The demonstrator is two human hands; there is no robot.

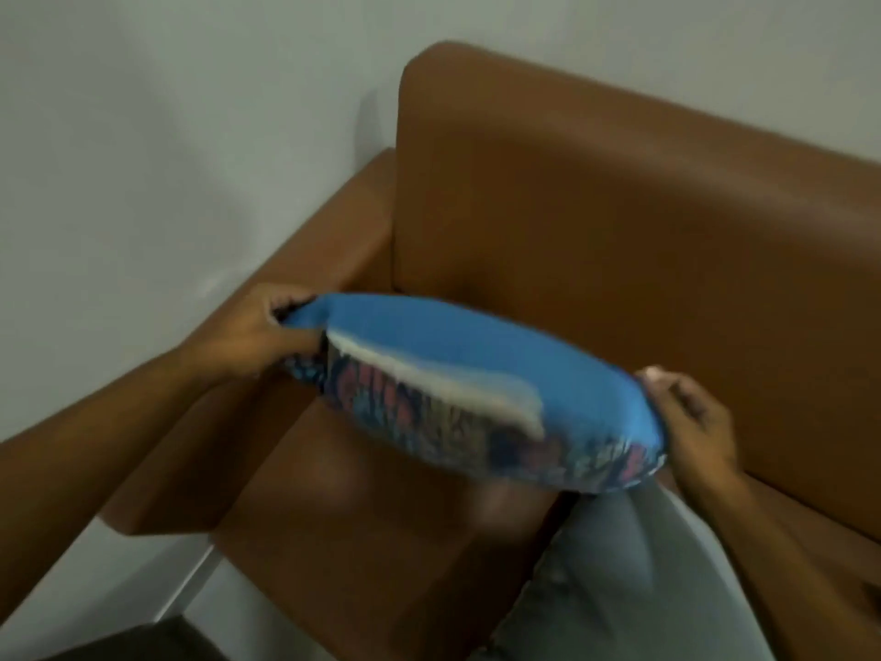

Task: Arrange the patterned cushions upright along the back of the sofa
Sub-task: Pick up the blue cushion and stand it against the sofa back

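Observation:
I hold one patterned cushion [476, 374] in the air above the seat of a brown leather sofa [619, 221]. Its blue back faces up; a white strip and the red-and-blue pattern show along its near side. My left hand [267, 331] grips the cushion's left corner. My right hand [686, 422] grips its right corner. The cushion lies nearly flat, tilted down to the right, in front of the sofa's backrest. The picture is blurred by motion.
The sofa's left armrest [305, 279] runs beside a grey-white wall [167, 136]. A pale grey cloth or cushion [610, 574] lies on the seat at the lower right. A bare stretch of seat [343, 517] shows below the cushion.

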